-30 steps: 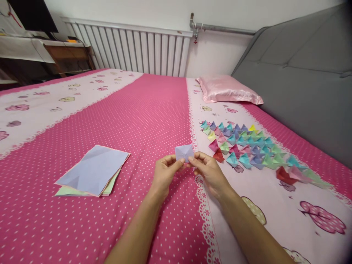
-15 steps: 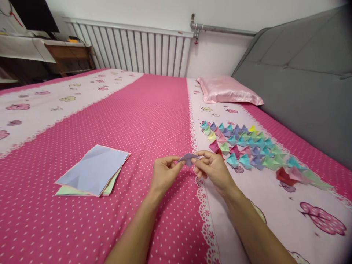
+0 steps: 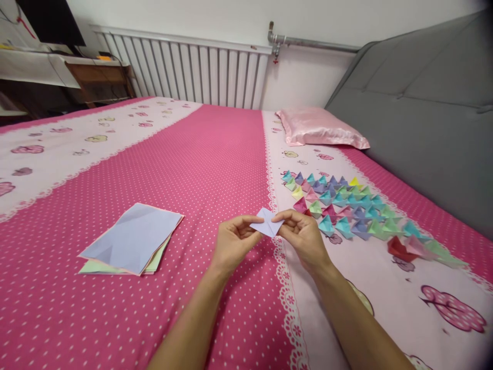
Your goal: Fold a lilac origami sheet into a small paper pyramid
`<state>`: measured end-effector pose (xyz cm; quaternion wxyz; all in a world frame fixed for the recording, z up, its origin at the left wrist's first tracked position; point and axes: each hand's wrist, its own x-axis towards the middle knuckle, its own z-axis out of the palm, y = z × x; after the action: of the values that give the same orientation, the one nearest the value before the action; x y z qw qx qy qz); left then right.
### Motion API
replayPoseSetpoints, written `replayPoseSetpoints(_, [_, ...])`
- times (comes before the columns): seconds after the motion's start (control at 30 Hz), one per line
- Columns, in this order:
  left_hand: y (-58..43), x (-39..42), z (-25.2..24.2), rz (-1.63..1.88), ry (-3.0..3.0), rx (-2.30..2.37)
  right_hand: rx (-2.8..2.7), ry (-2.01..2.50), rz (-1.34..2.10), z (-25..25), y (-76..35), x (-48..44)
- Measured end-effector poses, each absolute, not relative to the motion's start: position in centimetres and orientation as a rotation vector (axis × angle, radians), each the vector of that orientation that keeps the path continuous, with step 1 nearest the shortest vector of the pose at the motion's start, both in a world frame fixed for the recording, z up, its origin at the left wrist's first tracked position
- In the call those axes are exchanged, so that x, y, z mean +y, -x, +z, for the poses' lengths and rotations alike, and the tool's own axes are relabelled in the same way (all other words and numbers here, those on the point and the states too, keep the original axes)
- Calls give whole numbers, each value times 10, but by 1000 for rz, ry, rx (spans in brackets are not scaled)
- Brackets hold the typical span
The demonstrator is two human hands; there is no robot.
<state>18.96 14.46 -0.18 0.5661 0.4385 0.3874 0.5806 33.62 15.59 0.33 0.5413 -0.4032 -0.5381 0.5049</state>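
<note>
Between my two hands is a small folded piece of lavender paper (image 3: 268,226), diamond-shaped, with crease lines meeting near its middle. My left hand (image 3: 233,241) pinches its left corner, with the index finger on top. My right hand (image 3: 302,236) pinches the right corner. The paper is held above the bedspread, near the lace-patterned border. Just beyond my right hand stand rows of small folded paper boats (image 3: 344,226) in blue, green, pink, purple, red and yellow. To the left lies a stack of paper sheets (image 3: 133,236), lavender on top, with pink and green edges showing beneath.
A pink polka-dot bedspread (image 3: 215,154) with pale printed bands covers the bed. A pink satin pillow (image 3: 319,127) lies at the back right, by a grey padded headboard (image 3: 419,97). Behind the bed are a white radiator (image 3: 192,69) and a pipe. A desk with a monitor (image 3: 50,23) stands far left.
The lavender paper has turned from a flattened, edge-on view to show its creased diamond face. My fingers have shifted to its left and right corners. The boats and stack stay put.
</note>
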Motion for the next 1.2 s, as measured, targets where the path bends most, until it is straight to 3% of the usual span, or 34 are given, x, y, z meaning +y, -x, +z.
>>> replayPoseSetpoints(0.4, [-185, 144, -4, 1375, -1155, 1060, -1445, 1036, 1051, 5, -338, 156])
replayPoseSetpoints(0.7, [-189, 144, -1, 1373, -967, 996, -1196, 1050, 1090, 1, -325, 149])
replayPoseSetpoints(1.2, [-180, 146, -7, 1113, -1323, 1099, -1633, 1139, 855, 9, -336, 152])
